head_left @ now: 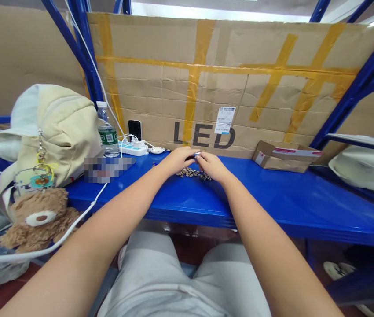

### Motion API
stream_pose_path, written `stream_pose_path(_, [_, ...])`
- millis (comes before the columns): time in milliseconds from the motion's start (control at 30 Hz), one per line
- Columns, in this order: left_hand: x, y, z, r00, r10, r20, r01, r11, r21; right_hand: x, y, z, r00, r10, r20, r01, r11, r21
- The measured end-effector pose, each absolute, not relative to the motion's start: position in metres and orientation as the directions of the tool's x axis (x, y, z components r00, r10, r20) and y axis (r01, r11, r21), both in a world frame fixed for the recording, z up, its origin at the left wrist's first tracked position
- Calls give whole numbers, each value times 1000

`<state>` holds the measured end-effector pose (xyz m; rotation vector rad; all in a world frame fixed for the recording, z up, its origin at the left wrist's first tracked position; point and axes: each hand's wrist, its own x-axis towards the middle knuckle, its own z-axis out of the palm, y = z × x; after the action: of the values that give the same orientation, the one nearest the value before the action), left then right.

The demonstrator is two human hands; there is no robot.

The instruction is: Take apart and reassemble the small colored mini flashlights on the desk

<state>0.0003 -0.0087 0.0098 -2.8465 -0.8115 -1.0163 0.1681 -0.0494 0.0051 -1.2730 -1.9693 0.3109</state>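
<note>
Both my hands meet over a small heap of dark round metal parts (190, 172) on the blue shelf (273, 202). My left hand (177, 160) is curled, its fingertips pinching a tiny dark piece at the heap's far side. My right hand (211, 167) is also closed, with fingertips touching the same small piece between the two hands. The piece is too small to name.
A cream backpack (51, 132) with a plush bear (37, 218) stands at the left. Beside it are a water bottle (108, 132), a white power strip (134, 147) with a charger and cable, and a small cardboard box (284, 156) at the right. A taped cardboard sheet (226, 83) backs the shelf.
</note>
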Motion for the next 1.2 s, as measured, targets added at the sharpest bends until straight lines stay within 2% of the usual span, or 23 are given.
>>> stream_pose_path(100, [2,-10,9,559,539,630,397,-841,367,170,-45,4,-151,887,436,586,435,-683])
stream_pose_path(200, [3,-11,11,544,578,608,274,-808,522,171,-42,2,-120,876,467,486,462,-742])
stream_pose_path(333, [0,-15,18,651,587,481,171,-730,661,170,-41,2,-107,849,518,458,504,-732])
stream_pose_path(500, [-10,-15,18,658,687,309,282,-606,744,169,-47,5,-121,824,554,531,525,-665])
stream_pose_path(567, [-13,-11,15,683,686,250,366,-618,696,169,-49,7,-97,827,554,601,492,-630])
stream_pose_path(633, [-18,-5,12,723,655,219,462,-694,552,170,-51,9,-100,851,515,677,438,-592])
stream_pose_path(700, [-22,0,10,770,607,194,507,-768,391,173,-53,8,-155,890,429,739,392,-547])
stream_pose_path(767, [-25,4,10,797,573,189,509,-807,299,175,-53,7,-209,923,323,780,357,-514])
stream_pose_path(867, [-27,5,12,785,571,239,541,-821,183,177,-54,5,-219,946,240,818,312,-483])
stream_pose_path(1000, [-23,2,17,735,567,373,616,-788,-16,179,-54,4,-208,945,252,853,301,-426])
stream_pose_path(1100, [-21,-1,20,678,569,466,667,-743,-63,178,-52,4,-226,939,261,869,315,-382])
stream_pose_path(1200, [-21,0,20,602,617,507,729,-684,-33,177,-51,3,-238,942,239,877,314,-364])
